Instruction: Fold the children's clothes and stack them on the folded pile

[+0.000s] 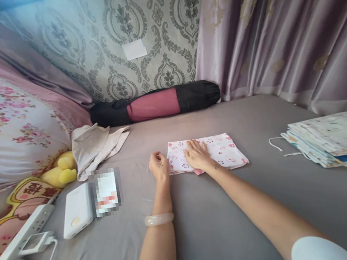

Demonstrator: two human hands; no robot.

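Observation:
On the bed lies a folded white cloth (pixel 223 151) printed with pink and brown flowers, a bit of plain pink fabric showing at its near edge. My right hand (pixel 198 155) rests flat on its left half, fingers stretched out and pointing away from me. Beside the cloth's left edge is my left hand (pixel 159 165), its fingers curled into a loose fist. No fabric shows between those fingers. A pale bangle (pixel 159 219) circles my left forearm.
A stack of folded printed fabrics (pixel 336 141) with white cords lies right. At left are a beige cloth (pixel 94 145), white power bank (pixel 76 210), blurred packet (pixel 106 193), power strip (pixel 19 255), yellow plush (pixel 59 171) and floral bedding (pixel 7 119). A black-and-pink roll (pixel 153 105) lies along the wall.

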